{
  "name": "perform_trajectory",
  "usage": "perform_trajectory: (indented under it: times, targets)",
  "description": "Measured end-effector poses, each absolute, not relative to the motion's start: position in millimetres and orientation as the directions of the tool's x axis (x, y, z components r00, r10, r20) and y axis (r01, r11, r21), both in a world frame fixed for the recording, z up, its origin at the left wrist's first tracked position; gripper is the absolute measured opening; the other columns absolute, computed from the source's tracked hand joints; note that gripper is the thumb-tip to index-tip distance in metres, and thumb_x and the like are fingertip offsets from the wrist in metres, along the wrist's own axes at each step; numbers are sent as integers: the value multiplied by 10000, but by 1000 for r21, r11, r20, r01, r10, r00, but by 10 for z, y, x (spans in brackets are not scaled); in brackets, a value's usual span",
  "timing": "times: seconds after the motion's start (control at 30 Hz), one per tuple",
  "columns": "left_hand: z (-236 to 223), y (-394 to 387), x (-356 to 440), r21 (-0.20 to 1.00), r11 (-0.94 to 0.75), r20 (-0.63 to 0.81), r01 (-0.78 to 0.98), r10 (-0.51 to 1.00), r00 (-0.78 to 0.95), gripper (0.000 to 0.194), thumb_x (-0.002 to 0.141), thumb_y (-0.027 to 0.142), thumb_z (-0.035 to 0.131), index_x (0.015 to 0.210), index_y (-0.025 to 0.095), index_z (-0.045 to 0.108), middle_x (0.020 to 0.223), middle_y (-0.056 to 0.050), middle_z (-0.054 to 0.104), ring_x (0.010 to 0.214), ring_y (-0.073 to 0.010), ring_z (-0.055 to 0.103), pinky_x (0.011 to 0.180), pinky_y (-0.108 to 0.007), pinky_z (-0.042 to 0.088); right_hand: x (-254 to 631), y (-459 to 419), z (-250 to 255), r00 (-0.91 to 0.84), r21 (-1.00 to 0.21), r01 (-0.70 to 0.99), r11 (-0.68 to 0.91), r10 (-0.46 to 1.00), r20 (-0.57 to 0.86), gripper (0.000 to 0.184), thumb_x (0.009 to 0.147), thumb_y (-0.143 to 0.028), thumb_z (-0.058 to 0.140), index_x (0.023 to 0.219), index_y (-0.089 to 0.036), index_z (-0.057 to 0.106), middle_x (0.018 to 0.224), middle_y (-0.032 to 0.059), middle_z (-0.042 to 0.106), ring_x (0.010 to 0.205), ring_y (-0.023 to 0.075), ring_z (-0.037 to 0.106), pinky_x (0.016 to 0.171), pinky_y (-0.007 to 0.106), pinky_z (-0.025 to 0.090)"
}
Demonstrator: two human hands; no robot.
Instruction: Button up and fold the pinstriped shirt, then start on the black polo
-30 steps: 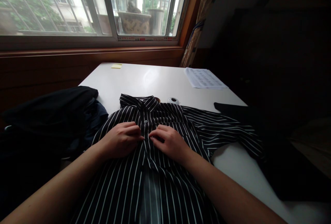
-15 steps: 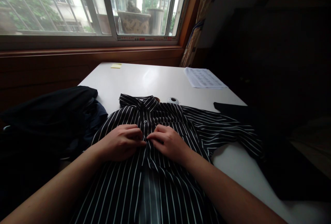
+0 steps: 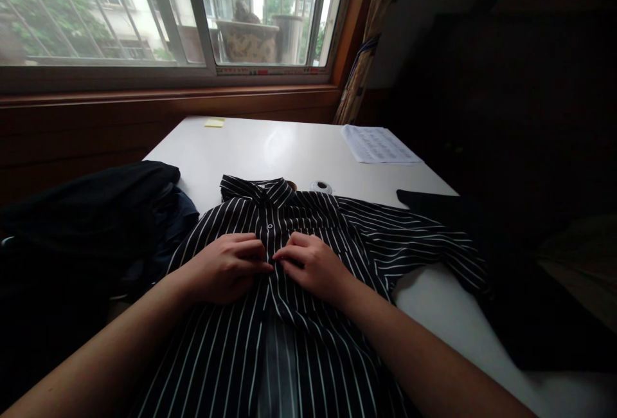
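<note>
A black shirt with white stripes lies front up, its collar pointing to the window. My left hand pinches the left side of the front placket at mid-chest. Close beside it, my right hand pinches the placket's other edge, fingertips almost touching the left ones. One button shows fastened above the hands. Below them the front parts, and a greyish inside strip shows. Whatever small part sits between the fingertips is hidden. The right-hand sleeve stretches out to the side.
Under the shirt is a white table. Dark clothes are heaped at left, and a dark cloth lies at right. Printed sheets, a yellow sticky note and a small white round object rest on the table.
The view has shifted very slightly. Both hands keep the same grip at the placket, with hardly any movement of the fingers.
</note>
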State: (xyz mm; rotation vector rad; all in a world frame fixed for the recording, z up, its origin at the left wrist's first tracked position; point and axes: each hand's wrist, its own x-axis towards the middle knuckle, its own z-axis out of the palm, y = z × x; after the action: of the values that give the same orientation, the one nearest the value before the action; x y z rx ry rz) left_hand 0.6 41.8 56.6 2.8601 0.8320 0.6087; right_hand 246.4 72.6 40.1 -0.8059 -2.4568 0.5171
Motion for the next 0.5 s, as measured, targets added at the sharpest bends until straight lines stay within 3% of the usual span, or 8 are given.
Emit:
perform_trajectory:
  times: [0.5]
  targets:
    - [536, 445, -15, 92, -833, 375, 545, 537, 756, 272, 850, 116, 570, 1041, 218, 735, 857, -44, 636, 748, -173, 560, 683, -331, 502, 2469, 728, 398, -688, -503, 441, 744, 639, 343, 158, 903, -153, 630, 988, -227, 741, 917, 21, 654, 845, 159, 621, 790, 325, 466]
